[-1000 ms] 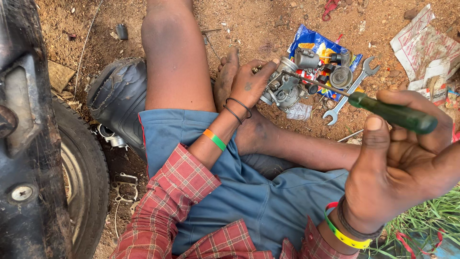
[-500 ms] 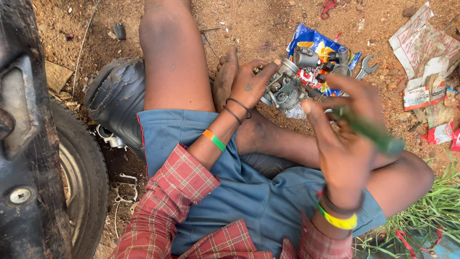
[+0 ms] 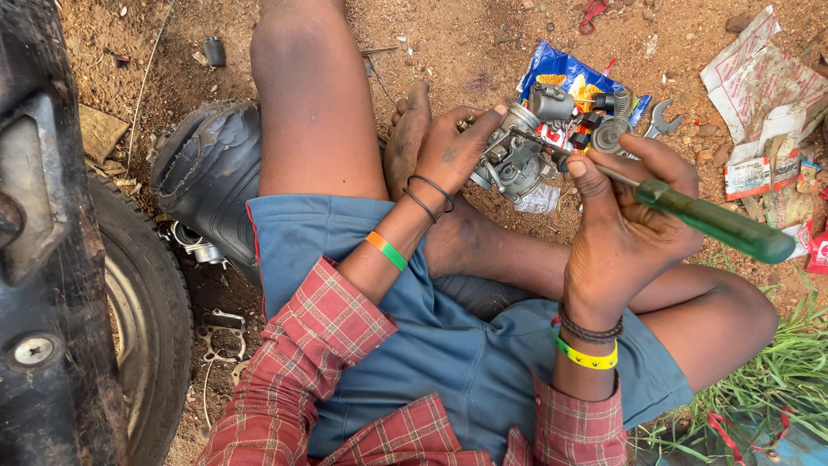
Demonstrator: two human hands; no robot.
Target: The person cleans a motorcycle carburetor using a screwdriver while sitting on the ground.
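The left hand point(image 3: 453, 151) is gripping a grey metal carburetor point(image 3: 517, 155), fingers curled closed around its left side. The right hand point(image 3: 630, 224), just right of it, is clenching a green-handled screwdriver point(image 3: 716, 223) whose tip is touching the carburetor, over a blue wrapper point(image 3: 561, 73) lying on the far dirt.

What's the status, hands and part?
Left hand grips carburetor. Right hand holds screwdriver, tip on carburetor. Nothing in the way.

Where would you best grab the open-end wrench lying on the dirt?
Likely at the wrench shank just below its forked head, coming from above right. The head points up-right on bare dirt; the lower end runs under the small parts on the blue wrapper, so that side is crowded.
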